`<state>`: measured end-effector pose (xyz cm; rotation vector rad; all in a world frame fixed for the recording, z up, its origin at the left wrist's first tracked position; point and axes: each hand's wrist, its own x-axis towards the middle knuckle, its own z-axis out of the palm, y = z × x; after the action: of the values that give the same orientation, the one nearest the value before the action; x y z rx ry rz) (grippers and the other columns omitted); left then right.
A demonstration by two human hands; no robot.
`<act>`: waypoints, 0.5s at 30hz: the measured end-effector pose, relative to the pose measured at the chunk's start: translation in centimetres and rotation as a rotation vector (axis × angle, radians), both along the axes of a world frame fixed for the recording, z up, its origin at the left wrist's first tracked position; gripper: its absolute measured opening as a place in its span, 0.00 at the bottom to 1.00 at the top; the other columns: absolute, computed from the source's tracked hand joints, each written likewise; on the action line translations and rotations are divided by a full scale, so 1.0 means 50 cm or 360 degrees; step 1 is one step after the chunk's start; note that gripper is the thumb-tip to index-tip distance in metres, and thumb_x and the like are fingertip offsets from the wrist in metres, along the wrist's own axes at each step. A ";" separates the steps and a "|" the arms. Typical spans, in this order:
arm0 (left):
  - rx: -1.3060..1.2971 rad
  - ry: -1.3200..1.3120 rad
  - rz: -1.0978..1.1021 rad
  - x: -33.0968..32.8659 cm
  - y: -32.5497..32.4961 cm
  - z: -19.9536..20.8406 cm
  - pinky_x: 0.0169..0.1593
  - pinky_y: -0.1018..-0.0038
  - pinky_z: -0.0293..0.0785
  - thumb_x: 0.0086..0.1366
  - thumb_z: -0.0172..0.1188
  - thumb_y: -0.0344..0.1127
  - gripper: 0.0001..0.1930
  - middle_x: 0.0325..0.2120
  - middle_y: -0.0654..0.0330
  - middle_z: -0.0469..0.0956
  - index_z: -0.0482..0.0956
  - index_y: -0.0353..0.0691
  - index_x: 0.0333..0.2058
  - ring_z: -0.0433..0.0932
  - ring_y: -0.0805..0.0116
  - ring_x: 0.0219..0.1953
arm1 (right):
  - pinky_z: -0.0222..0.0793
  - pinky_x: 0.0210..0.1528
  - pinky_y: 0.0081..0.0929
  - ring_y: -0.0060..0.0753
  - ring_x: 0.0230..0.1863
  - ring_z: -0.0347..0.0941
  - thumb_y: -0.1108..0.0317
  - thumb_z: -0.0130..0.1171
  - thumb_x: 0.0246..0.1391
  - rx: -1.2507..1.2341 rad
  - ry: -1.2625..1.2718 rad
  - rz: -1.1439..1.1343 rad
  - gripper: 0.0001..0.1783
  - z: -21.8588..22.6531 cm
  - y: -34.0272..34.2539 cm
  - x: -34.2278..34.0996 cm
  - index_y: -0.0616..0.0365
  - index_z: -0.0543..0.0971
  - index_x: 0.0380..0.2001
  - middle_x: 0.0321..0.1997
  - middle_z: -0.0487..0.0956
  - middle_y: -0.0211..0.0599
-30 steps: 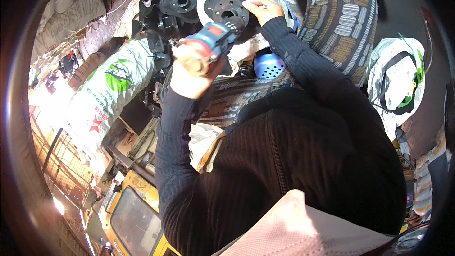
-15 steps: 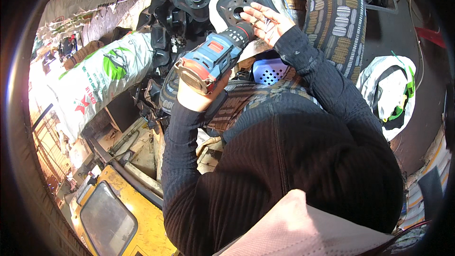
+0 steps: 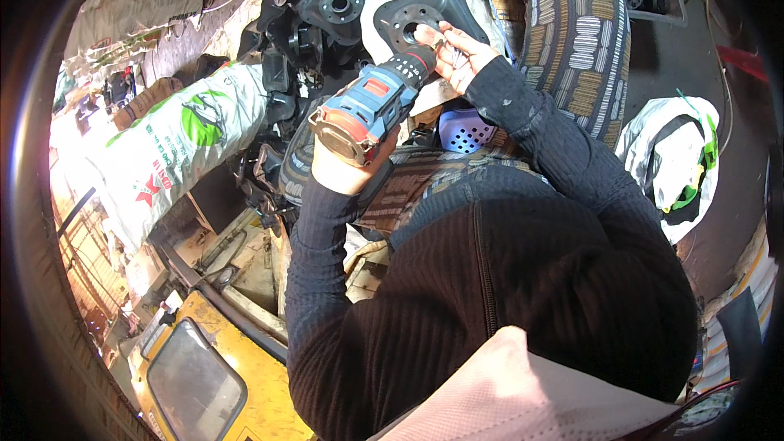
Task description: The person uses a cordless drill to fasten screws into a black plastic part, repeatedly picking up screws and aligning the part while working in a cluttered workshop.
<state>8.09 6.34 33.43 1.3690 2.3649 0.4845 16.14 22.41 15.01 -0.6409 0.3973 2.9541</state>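
Note:
My left hand [image 3: 353, 165] is wrapped around the handle of a blue and red cordless drill [image 3: 369, 103]. The drill's black chuck points up and right, toward my right hand [image 3: 459, 57]. That hand's fingers are curled together just beyond the chuck, and small shiny metal pieces show among them; their exact kind is too small to tell. Behind the fingers lies a black squarish flanged part [image 3: 445, 2] with a round central hole and smaller holes about it, partly covered by my hand. A similar black part [image 3: 339, 3] lies to its left, among several others.
Patterned cloth [image 3: 584, 41] covers my legs on both sides of the work. A purple perforated clog [image 3: 465, 131] is below my right wrist. White printed sacks [image 3: 192, 126] lie at left, an open white bag [image 3: 670, 163] at right. A yellow panel with a window [image 3: 196, 376] stands lower left.
My right hand's fingers, more spread earlier, have curled in by the chuck. The drill has shifted slightly right and stays in my left hand.

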 end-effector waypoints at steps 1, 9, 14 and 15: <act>-0.0047 0.0002 -0.0020 -0.004 0.002 -0.002 0.43 0.65 0.71 0.48 0.66 0.34 0.22 0.38 0.54 0.75 0.72 0.37 0.43 0.76 0.58 0.39 | 0.68 0.50 0.39 0.43 0.52 0.70 0.72 0.43 0.60 -0.0008 -0.0007 -0.0001 0.07 0.001 0.000 -0.001 0.56 0.68 0.41 0.49 0.73 0.48; -0.0210 0.0069 -0.0169 -0.017 0.004 -0.012 0.47 0.64 0.69 0.47 0.65 0.37 0.28 0.41 0.54 0.73 0.67 0.39 0.48 0.74 0.56 0.43 | 0.68 0.51 0.39 0.42 0.53 0.69 0.73 0.42 0.60 0.0064 -0.0183 -0.0088 0.09 0.003 -0.008 -0.003 0.56 0.66 0.44 0.51 0.72 0.49; -0.0197 0.0035 -0.0197 -0.025 0.005 -0.019 0.48 0.63 0.69 0.47 0.65 0.37 0.29 0.41 0.54 0.73 0.66 0.39 0.49 0.74 0.56 0.43 | 0.68 0.50 0.39 0.44 0.54 0.69 0.73 0.40 0.60 0.0066 -0.0159 -0.0150 0.09 -0.005 -0.013 -0.010 0.56 0.65 0.43 0.51 0.71 0.49; -0.0224 0.0022 -0.0189 -0.026 0.007 -0.021 0.48 0.63 0.69 0.47 0.65 0.36 0.29 0.41 0.54 0.73 0.66 0.39 0.49 0.74 0.55 0.43 | 0.69 0.50 0.39 0.44 0.54 0.68 0.73 0.40 0.60 0.0066 -0.0192 -0.0146 0.08 -0.005 -0.014 -0.010 0.56 0.65 0.43 0.51 0.71 0.49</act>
<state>6.78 6.67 32.38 1.4407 2.2650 0.2709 15.63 21.74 14.74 -0.7692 0.3441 2.8120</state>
